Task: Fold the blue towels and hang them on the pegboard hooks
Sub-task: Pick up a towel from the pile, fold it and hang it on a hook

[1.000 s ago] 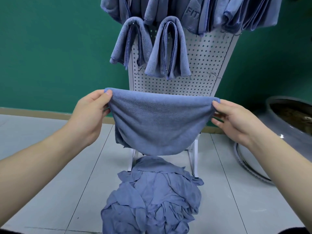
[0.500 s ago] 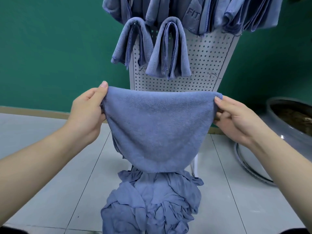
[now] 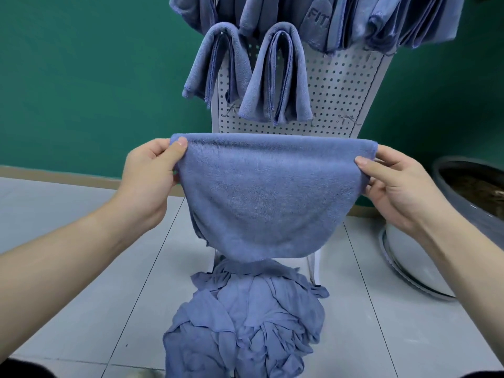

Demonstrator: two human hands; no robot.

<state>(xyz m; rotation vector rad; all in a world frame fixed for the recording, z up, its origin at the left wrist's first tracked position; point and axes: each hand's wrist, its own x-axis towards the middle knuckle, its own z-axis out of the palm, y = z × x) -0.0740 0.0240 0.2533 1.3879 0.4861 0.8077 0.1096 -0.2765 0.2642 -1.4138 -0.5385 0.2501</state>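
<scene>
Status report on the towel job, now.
Left hand and right hand pinch the folded towel at its top corners. It hangs before the pegboard, not yet hung. Nothing between them.

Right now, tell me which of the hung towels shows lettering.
The towel in the top row, just right of centre above the pegboard; it reads "FIT". The two lower folded towels are plain.

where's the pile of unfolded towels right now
In the head view, the pile of unfolded towels lies on the tiled floor, low and centre, at the foot of the pegboard stand, below the held towel.
</scene>
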